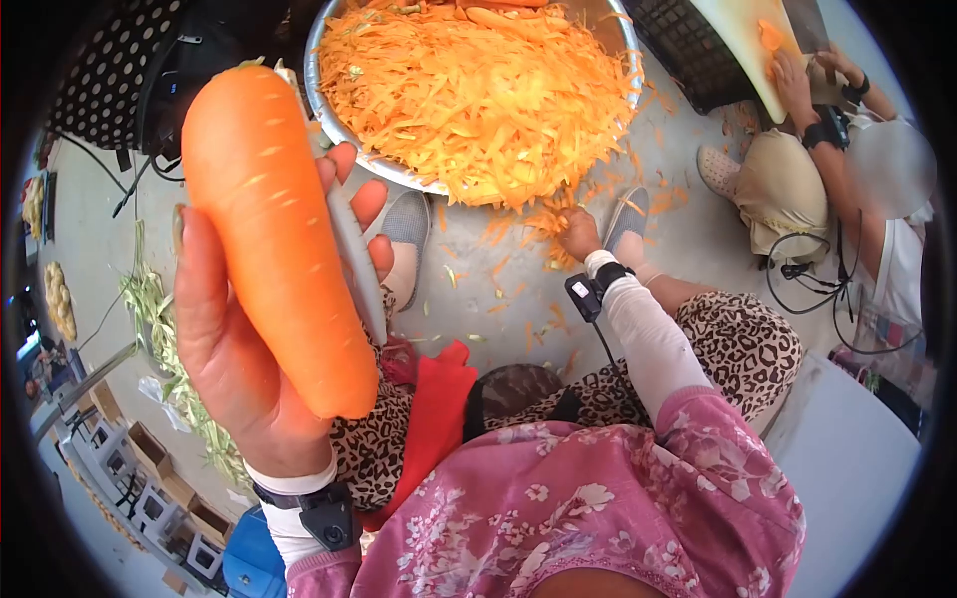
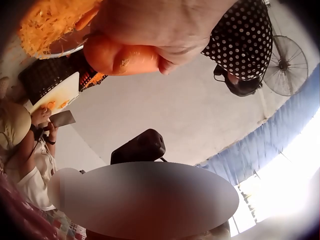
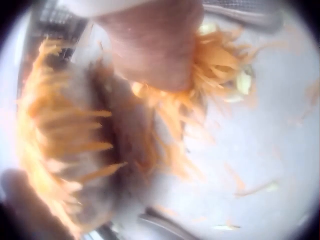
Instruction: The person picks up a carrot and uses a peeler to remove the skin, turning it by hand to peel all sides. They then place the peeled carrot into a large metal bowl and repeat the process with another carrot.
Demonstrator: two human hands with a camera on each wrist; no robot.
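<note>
A big peeled carrot [image 1: 274, 239] is held up in my left hand [image 1: 224, 344], thumb along one side and fingers behind it. Between those fingers and the carrot shows a pale grey, flat, long piece [image 1: 357, 261], its kind mostly hidden. In the left wrist view the same carrot [image 2: 137, 59] sticks out below the hand. Down at the floor, my right hand [image 1: 578, 235] grips a bunch of carrot shreds [image 1: 546, 221]. The right wrist view shows strands [image 3: 217, 60] spilling out around the fingers. Just beyond lies a metal basin [image 1: 399, 177] heaped with carrot shreds [image 1: 469, 100].
Loose shreds and green bits lie on the floor [image 1: 469, 254] between my shoes. Leafy trimmings [image 1: 164, 329] are piled at left. On the right, another person holds a cleaver [image 2: 62, 118] at a cutting board [image 2: 60, 94] over a black crate [image 1: 678, 50]. Cables [image 1: 797, 269] hang nearby.
</note>
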